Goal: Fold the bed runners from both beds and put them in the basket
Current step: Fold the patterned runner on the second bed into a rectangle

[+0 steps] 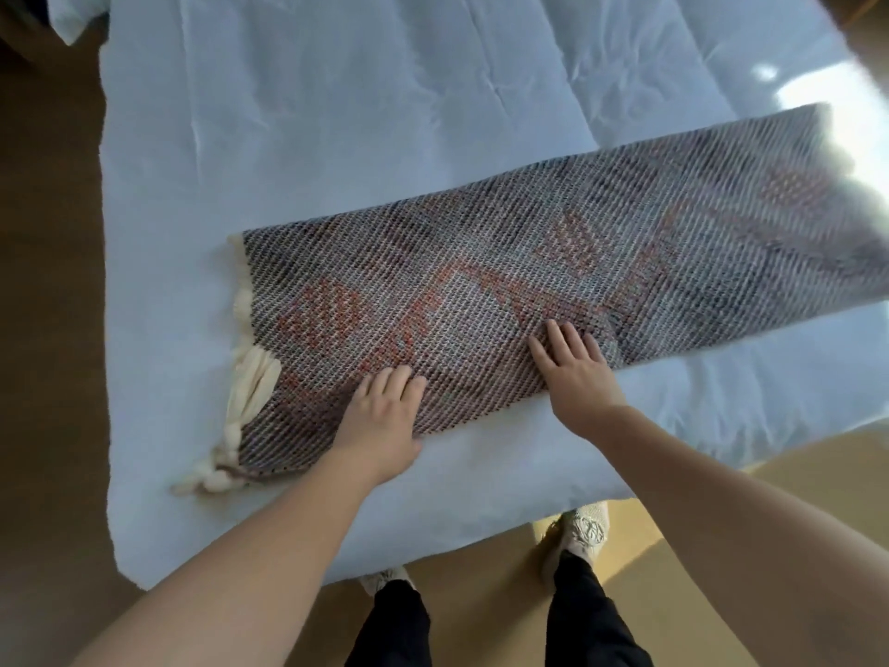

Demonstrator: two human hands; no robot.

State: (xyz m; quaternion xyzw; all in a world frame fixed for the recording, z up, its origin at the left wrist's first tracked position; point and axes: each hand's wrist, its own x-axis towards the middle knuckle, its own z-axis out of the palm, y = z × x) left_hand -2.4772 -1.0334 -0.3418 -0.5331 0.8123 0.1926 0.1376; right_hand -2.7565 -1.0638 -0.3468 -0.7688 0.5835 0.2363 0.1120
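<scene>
A woven bed runner (505, 291), grey with orange diamond shapes and cream tassels at its left end, lies folded lengthwise across the foot of a white bed (336, 137). My left hand (382, 416) rests flat on the runner's near edge, its fingers slightly curled on the cloth. A little to the right, my right hand (575, 373) presses flat on the near edge with its fingers spread. Neither hand grips the fabric. No basket is in view.
The bed's near edge and left corner hang over a tan floor (505, 570). My feet in light shoes (584, 527) stand right against the bed's edge. Bright sunlight washes out the runner's far right end.
</scene>
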